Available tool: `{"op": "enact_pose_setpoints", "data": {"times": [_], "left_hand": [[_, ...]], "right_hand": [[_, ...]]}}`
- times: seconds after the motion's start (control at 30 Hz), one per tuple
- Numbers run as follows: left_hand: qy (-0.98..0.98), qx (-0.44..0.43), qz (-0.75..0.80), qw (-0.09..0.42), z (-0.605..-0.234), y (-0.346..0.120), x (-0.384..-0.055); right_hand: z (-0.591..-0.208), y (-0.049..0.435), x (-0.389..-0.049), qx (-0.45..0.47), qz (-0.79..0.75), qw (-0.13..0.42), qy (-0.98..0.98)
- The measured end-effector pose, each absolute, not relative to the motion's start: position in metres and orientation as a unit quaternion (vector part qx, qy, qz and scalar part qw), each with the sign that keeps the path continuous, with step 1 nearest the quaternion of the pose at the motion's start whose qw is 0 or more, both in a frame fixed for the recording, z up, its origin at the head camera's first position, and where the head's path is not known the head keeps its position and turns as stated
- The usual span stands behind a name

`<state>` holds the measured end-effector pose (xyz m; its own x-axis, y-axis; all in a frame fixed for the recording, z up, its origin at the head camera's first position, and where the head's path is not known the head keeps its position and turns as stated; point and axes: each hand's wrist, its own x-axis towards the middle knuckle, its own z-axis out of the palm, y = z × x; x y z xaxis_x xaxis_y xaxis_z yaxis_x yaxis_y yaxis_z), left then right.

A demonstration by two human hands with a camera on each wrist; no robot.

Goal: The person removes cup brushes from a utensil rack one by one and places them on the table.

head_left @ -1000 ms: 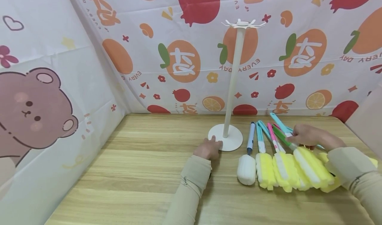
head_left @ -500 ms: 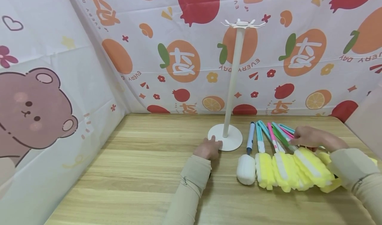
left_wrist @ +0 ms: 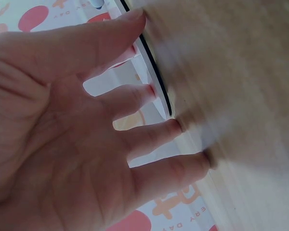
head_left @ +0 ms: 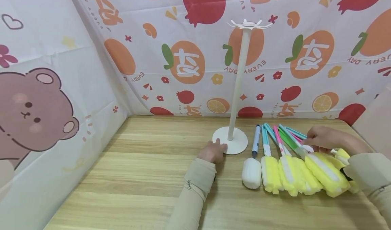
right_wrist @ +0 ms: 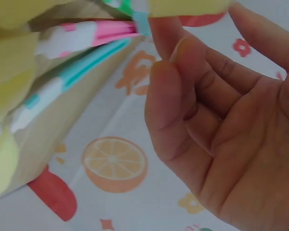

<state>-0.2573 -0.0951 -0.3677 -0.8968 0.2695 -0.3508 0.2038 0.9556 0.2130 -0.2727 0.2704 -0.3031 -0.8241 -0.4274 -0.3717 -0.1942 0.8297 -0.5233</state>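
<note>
My left hand point(head_left: 210, 152) rests at the round white base point(head_left: 239, 147) of a tall stand point(head_left: 239, 84), its fingers spread. In the left wrist view, fingertips touch the base's rim and the table. My right hand point(head_left: 325, 138) reaches in among several sponge bottle brushes, fingers bent, right at the pink handle point(head_left: 295, 138) and a white neck. In the right wrist view, a yellow sponge point(right_wrist: 188, 7) hides the thumb and index fingertips; I cannot tell whether they pinch a brush. A yellow sponge head point(head_left: 328, 174) lies just below this hand.
A lilac-handled brush with a white head point(head_left: 252, 174) lies leftmost, beside turquoise, pink and green handles point(head_left: 288, 139). Short white hooks point(head_left: 249, 25) ring the stand's top. A fruit-print cloth point(head_left: 192, 63) backs the wooden table point(head_left: 137, 169); a bear-print cloth point(head_left: 91, 87) hangs at left.
A raised turquoise handle has come down among the others. My right hand has shifted right, and the yellow sponge head below it has slid right. My left hand has stayed at the base.
</note>
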Motion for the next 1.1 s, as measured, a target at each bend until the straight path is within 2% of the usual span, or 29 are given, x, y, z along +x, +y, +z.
{"op": "enact_pose_setpoints", "data": {"times": [0.3, 0.43, 0.73, 1.1], "left_hand": [[0.97, 0.121, 0.086, 0.191, -0.368, -0.095, -0.256], [0.97, 0.118, 0.09, 0.193, -0.367, -0.094, -0.256], [0.971, 0.12, 0.089, 0.187, -0.367, -0.092, -0.255], [0.971, 0.126, 0.092, 0.181, -0.367, -0.096, -0.256]], "right_hand": [[-0.282, 0.27, -0.269, -0.202, -0.142, 0.155, 0.957], [-0.276, 0.268, -0.262, -0.199, -0.15, 0.113, 0.962], [-0.264, 0.253, -0.232, -0.221, -0.174, -0.059, 0.958], [-0.268, 0.239, -0.197, -0.141, -0.277, -0.137, 0.94]]}}
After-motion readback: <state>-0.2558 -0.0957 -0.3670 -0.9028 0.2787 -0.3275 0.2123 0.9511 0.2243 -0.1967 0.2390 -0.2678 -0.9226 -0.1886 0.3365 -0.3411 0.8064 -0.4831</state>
